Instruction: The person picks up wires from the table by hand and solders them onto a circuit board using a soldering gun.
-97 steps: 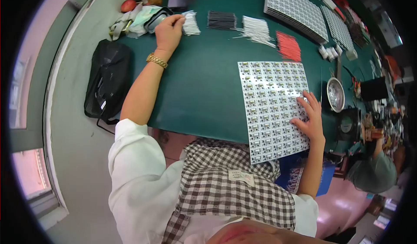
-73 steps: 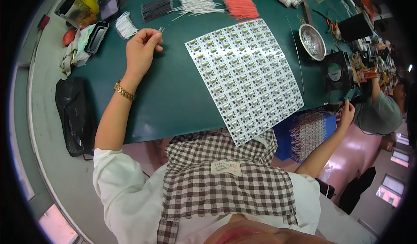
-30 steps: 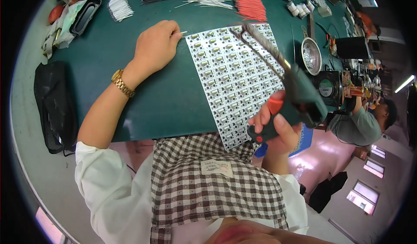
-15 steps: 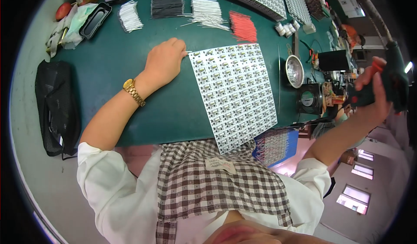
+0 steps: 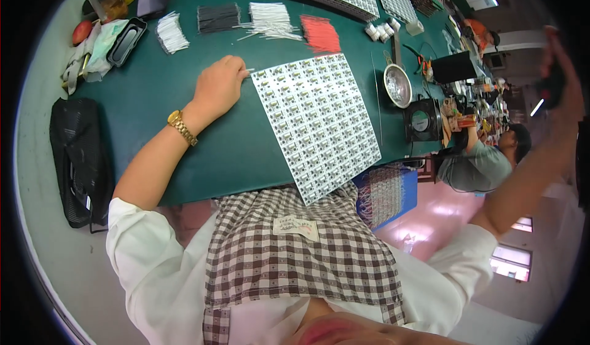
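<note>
Two hands are occupied. The left hand (image 5: 219,87) has thumb and fingers together, clamped on a white wire (image 5: 250,70); its tip projects at the far-left corner of the board (image 5: 316,124). The short projection presumably aids tip control. The left forearm runs diagonally forward, back of the hand upward. The board lies on the table (image 5: 203,167), its near corner overhanging the edge, apparently for close reach. The right hand (image 5: 571,87), blurred, is clamped around a dark tool (image 5: 555,86); its arm extends outward and up, seemingly holding the tool clear of the board. Four bundles (image 5: 219,18) lie beyond, separated, probably for easy picking.
</note>
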{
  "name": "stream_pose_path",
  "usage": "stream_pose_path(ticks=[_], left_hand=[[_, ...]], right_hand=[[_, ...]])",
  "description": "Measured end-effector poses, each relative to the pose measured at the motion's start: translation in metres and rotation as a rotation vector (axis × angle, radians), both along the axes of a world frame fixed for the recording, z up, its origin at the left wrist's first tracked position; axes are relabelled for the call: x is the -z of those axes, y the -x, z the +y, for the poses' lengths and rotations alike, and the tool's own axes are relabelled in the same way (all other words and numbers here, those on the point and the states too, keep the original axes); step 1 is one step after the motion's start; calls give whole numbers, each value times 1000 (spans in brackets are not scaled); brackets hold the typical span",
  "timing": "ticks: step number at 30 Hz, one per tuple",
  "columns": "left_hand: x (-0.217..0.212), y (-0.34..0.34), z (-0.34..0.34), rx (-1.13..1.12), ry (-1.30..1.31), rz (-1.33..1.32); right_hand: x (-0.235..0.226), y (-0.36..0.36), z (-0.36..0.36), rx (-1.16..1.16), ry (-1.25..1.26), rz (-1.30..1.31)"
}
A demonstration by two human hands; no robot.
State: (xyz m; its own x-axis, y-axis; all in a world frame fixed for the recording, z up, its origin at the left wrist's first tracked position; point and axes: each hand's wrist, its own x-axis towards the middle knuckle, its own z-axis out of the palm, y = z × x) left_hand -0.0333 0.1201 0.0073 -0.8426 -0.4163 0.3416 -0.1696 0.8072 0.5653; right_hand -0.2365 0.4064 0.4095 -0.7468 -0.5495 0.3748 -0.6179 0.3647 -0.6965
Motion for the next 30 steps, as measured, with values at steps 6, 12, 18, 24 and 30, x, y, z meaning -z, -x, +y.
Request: stream_pose_path(ticks=[6, 12, 18, 24, 30], left_hand=[[2, -4, 0, -27, -43, -35], [1, 2, 5, -79, -76, -7], [-8, 1, 4, -66, -98, -66], [-8, 2, 1, -65, -91, -39], [-6, 4, 2, -47, -74, -3]], right_hand=[[230, -53, -1, -232, 94, -539], [336, -121, -31, -245, 296, -792], [354, -127, -39, -305, 298, -863], [351, -131, -38, -303, 223, -852], [360, -128, -32, -337, 75, -707]])
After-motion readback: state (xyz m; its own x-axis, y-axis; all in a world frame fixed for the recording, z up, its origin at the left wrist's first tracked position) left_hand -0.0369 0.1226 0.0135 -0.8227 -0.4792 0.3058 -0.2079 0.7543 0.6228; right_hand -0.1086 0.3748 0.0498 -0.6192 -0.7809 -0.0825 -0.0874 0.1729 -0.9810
